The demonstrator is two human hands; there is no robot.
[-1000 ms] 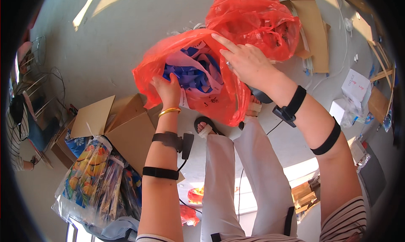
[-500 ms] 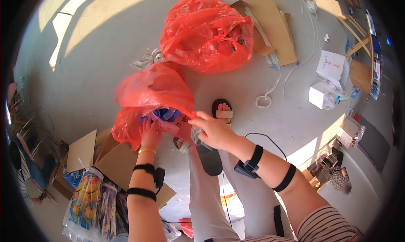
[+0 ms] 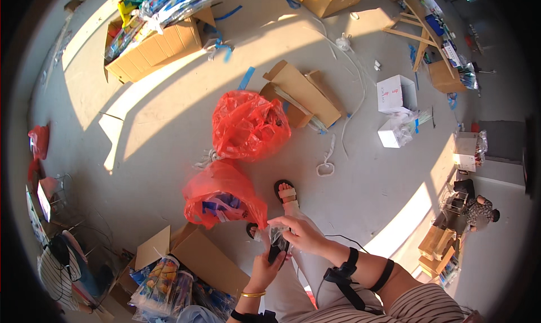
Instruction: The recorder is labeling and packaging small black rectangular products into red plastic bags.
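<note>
In front of my legs, my left hand (image 3: 264, 271) is closed around a black, flat, sole-shaped thing (image 3: 275, 252). Clear plastic wrap (image 3: 276, 232) covers its upper end, and my right hand (image 3: 301, 234) pinches that plastic from above. What exactly the black thing is, I cannot make out. Just beyond my hands lies a red plastic bag (image 3: 217, 179), its mouth toward me, with blue-purple items (image 3: 221, 203) showing inside. The bag's near corner comes close to my right fingertips; whether they touch is unclear.
A second full red bag (image 3: 248, 128) stands behind the first, beside flattened cardboard (image 3: 307, 92). An open carton with plastic-wrapped packets (image 3: 163, 283) is at lower left, another carton (image 3: 155, 52) at far left. White boxes (image 3: 396, 95) sit to the right; a person (image 3: 479, 210) is at far right.
My left hand has come out of the red bag and taken hold of the black sole-shaped thing. My right hand has moved away from the bag's rim. The view has shifted, showing more floor.
</note>
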